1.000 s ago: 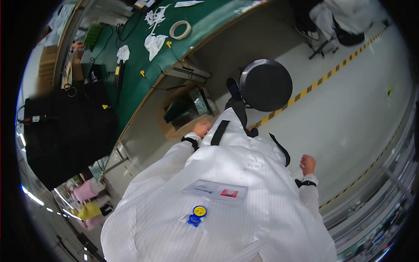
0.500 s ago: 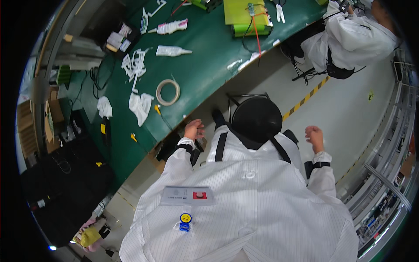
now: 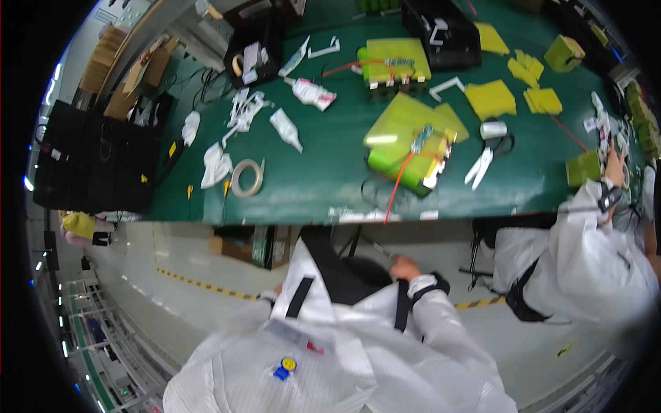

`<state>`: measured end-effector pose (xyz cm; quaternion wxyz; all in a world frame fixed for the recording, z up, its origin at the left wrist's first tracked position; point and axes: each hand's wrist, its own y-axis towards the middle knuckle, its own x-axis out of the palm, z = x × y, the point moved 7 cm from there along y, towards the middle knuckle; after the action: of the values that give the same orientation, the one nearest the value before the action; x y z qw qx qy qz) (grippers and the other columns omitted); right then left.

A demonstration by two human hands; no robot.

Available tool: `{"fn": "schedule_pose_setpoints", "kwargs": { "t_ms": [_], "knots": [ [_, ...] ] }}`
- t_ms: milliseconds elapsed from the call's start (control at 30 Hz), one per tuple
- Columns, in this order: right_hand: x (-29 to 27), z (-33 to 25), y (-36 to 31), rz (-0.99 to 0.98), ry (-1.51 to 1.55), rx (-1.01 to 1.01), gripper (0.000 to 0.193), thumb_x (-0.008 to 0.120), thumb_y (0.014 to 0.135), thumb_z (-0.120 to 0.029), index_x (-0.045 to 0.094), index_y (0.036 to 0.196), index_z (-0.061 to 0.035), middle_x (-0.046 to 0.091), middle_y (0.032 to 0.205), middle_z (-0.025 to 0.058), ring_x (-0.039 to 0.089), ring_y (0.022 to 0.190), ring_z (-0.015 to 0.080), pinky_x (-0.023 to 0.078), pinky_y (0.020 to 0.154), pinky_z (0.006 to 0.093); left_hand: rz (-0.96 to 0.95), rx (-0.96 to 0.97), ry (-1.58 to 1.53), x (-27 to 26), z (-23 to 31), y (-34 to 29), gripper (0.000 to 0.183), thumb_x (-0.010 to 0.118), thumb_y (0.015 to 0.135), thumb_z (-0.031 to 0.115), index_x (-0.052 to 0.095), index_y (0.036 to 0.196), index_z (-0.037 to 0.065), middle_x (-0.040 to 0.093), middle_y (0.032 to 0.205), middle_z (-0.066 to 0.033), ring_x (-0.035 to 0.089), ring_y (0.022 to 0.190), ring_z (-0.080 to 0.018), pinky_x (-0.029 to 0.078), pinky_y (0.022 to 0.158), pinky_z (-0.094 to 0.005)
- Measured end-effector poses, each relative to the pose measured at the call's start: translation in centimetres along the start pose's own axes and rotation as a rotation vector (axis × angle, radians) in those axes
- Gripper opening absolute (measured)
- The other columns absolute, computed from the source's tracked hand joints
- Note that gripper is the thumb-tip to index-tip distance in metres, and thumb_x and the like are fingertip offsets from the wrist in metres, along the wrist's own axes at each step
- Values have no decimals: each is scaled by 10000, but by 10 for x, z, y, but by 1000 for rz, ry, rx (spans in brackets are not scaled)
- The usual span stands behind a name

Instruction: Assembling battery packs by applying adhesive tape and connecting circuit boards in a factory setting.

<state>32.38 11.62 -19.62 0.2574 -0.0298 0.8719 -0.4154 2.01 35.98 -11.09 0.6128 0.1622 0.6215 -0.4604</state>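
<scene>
My right hand (image 3: 405, 267) is low beside the black stool (image 3: 370, 271), below the table's front edge. Its fingers look curled in at the seat's side, and whether they grip the seat is hidden. Of my left hand (image 3: 277, 290) only a small blurred part shows beside my white coat, its fingers out of sight. On the green table (image 3: 310, 189) ahead lies a green battery pack (image 3: 403, 171) with a yellow sheet and red wire on top. A second battery pack (image 3: 396, 65) lies behind it. Scissors (image 3: 480, 167) rest to the right.
At the table's left are a tape roll (image 3: 239, 187), white tubes (image 3: 286, 129) and plastic strips (image 3: 244, 112). Yellow sheets (image 3: 490, 100) and a black bin (image 3: 441, 34) stand farther back. A co-worker in a white coat (image 3: 571, 251) sits at the right. A cardboard box (image 3: 279, 248) is under the table.
My view has swung so the table edge runs level across it. My right hand has come in to the stool's side, and my left hand has mostly gone from sight.
</scene>
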Motion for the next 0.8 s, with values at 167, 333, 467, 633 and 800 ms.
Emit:
{"fn": "schedule_pose_setpoints", "kwargs": {
  "t_ms": [167, 333, 467, 633, 800],
  "knots": [
    [72, 9, 70, -353, 24, -101, 618, 685, 730, -365, 646, 1250, -34, 665, 1198, 236, 631, 1117, 411, 489, 982, 464, 50, 85, -205, -10, 0, 94, 291, 611, 901, 326, 681, 1085, 111, 711, 1015, -168, 672, 889, -337, 540, 697, -472],
    [19, -81, 53, -490, -315, -117, 567, 680, 746, -356, 656, 1210, -33, 691, 1137, 206, 647, 1052, 384, 507, 884, 452, 4, 61, -474, 56, -67, 66, 334, 614, 897, 345, 668, 1125, 107, 705, 1050, -178, 663, 937, -358, 536, 739, -471],
    [0, -33, 60, -274, -334, -134, 554, 678, 753, -353, 656, 1210, -40, 690, 1139, 205, 646, 1053, 385, 508, 880, 451, 35, 59, -655, 71, -76, 60, 371, 617, 894, 361, 657, 1158, 103, 700, 1078, -186, 656, 976, -374, 534, 772, -470],
    [33, -2, 91, -4, -304, -287, 539, 675, 762, -349, 656, 1209, -49, 688, 1140, 205, 644, 1055, 387, 510, 875, 450, 96, 16, -775, 79, -77, 19, 418, 620, 890, 380, 643, 1198, 99, 695, 1113, -197, 647, 1024, -394, 531, 814, -469],
    [-1, 21, 160, 235, -255, -497, 523, 672, 771, -346, 656, 1209, -58, 687, 1142, 204, 642, 1056, 388, 511, 870, 449, 200, -50, -886, 91, -49, -18, 466, 623, 887, 399, 630, 1239, 94, 689, 1148, -207, 638, 1072, -415, 527, 855, -468]
  ]
}}
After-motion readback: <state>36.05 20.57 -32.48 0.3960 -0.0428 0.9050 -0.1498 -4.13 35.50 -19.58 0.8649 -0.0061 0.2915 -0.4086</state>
